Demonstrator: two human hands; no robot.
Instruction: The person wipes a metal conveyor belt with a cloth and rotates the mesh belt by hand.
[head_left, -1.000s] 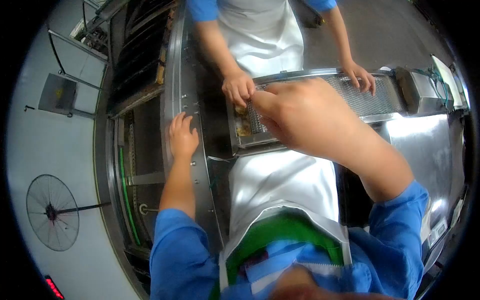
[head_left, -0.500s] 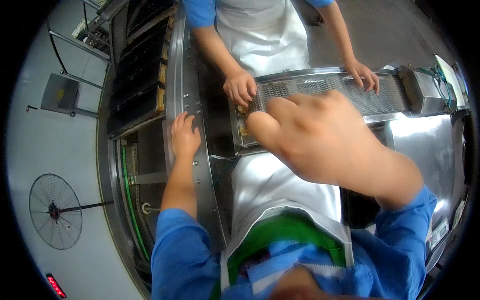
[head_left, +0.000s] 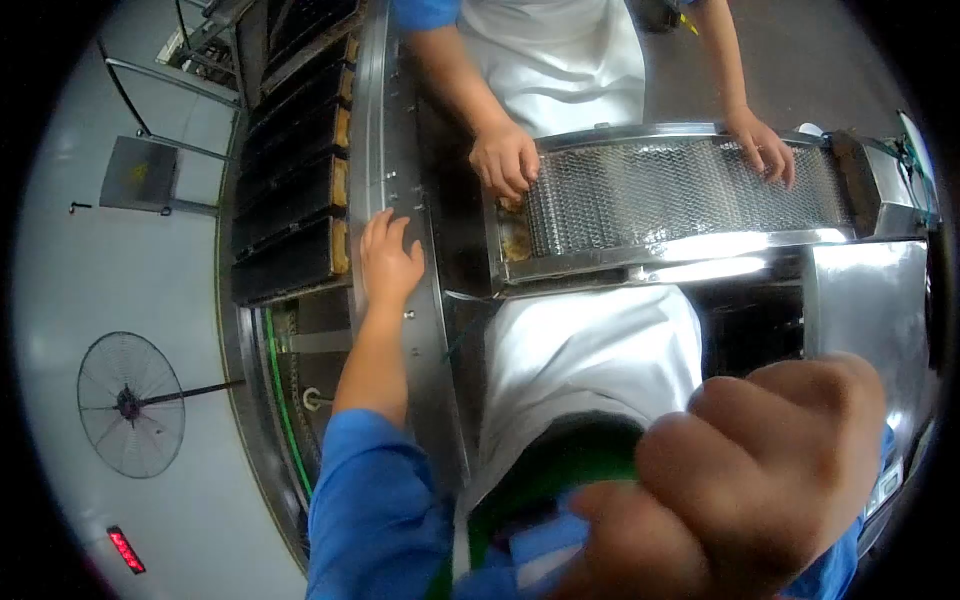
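Left of the left hand's fingers lie black rectangular plates with tan edges [head_left: 285, 235]; their contents, if any, cannot be determined. The left hand [head_left: 390, 265] has its fingers slightly spread on a flat grey metal rail [head_left: 432, 385], presumably for support. Right of those fingers, a long steel-framed trough [head_left: 570, 264] carries a silvery wire-mesh belt [head_left: 670, 200], with yellowish residue [head_left: 516, 245] at its left end. A co-worker's hands [head_left: 505, 158] rest there, apparently for steadiness. The right hand [head_left: 755, 465], nearest the camera, shows curled fingers; whether they pinch anything cannot be told.

Right grip [head_left: 755, 480] in a fist
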